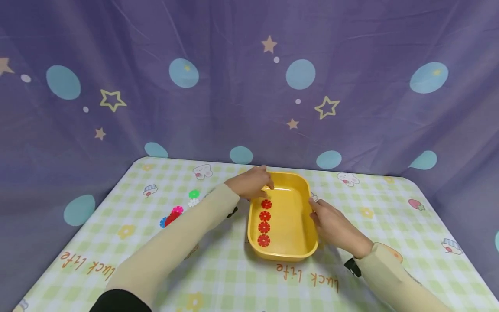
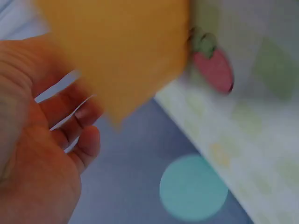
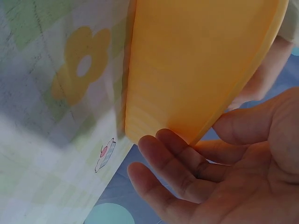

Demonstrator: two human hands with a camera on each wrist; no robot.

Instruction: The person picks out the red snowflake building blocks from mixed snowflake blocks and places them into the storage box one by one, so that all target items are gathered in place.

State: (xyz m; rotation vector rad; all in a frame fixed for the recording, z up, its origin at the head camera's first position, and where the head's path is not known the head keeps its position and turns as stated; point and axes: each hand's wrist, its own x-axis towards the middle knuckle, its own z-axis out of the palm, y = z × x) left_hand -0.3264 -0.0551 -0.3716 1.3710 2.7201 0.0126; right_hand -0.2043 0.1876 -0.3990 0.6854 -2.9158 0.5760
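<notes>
A yellow plastic tray (image 1: 290, 212) lies on the table, its long side running away from me. Several red notched plastic discs (image 1: 264, 227) form a row along its left side. My right hand (image 1: 337, 225) grips the tray's right rim, thumb on the edge and fingers against the outer wall in the right wrist view. Over the far left corner of the tray reaches my left hand (image 1: 251, 183), its fingers bent down at the far end of the row. I cannot tell whether those fingertips pinch a disc; the tray wall hides them in the left wrist view.
To the left, partly behind my left sleeve (image 1: 175, 247), lie loose notched discs: a green disc (image 1: 194, 193), a white disc (image 1: 193, 202), a pink disc (image 1: 177, 209), red ones and a blue disc (image 1: 163, 222). A checked cloth (image 1: 230, 281) covers the table; a purple curtain (image 1: 241, 108) hangs behind.
</notes>
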